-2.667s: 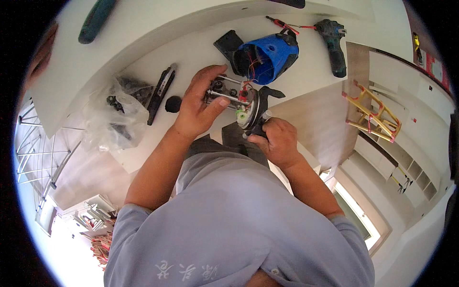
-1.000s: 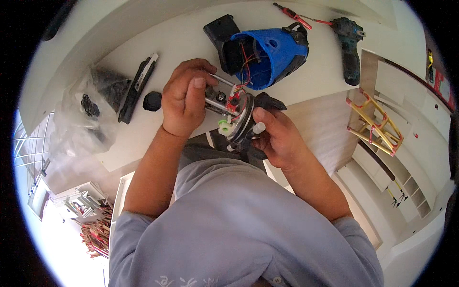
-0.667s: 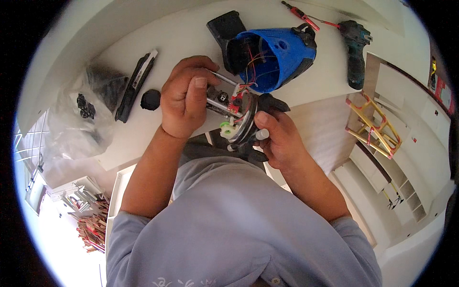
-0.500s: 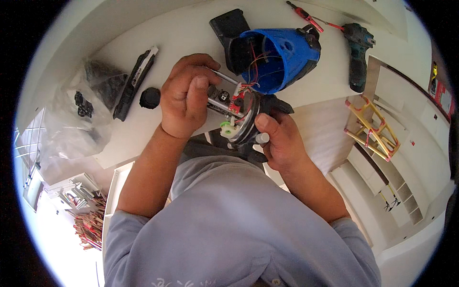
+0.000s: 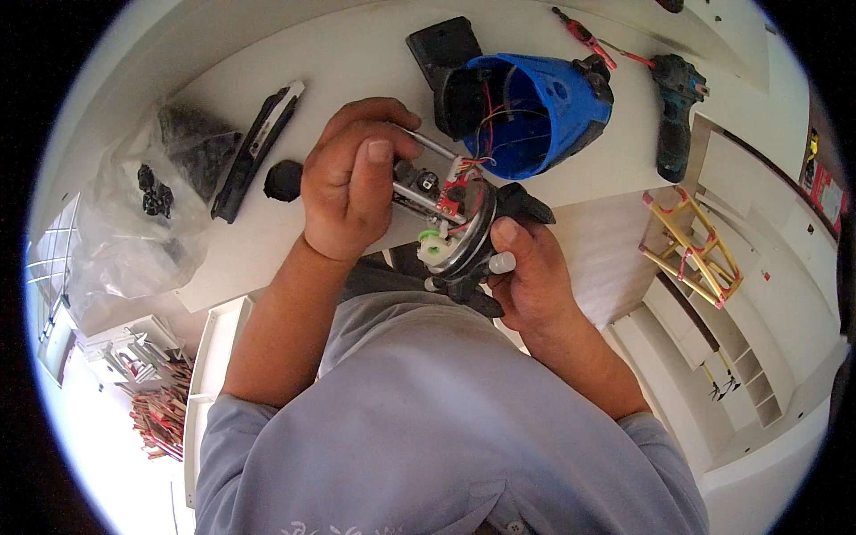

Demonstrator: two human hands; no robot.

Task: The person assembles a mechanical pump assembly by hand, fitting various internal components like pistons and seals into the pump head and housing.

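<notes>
1. The left hand (image 5: 348, 183) has its fingers curled and closed on the rod end of a mechanism (image 5: 453, 203), which I see held between both hands.
2. The right hand (image 5: 533, 276) grips its black far end, thumb beside a white knob (image 5: 502, 263).
3. Just beyond the fingers, a blue housing (image 5: 575, 102) lies open toward them, thin wires (image 5: 489, 134) joining it to the mechanism.
4. A drill (image 5: 676, 116) lies farther off, beyond the right fingers.
5. Left of the left fingers: a round black cap (image 5: 283, 181), near; a clear plastic bag (image 5: 120, 245), farther.
</notes>
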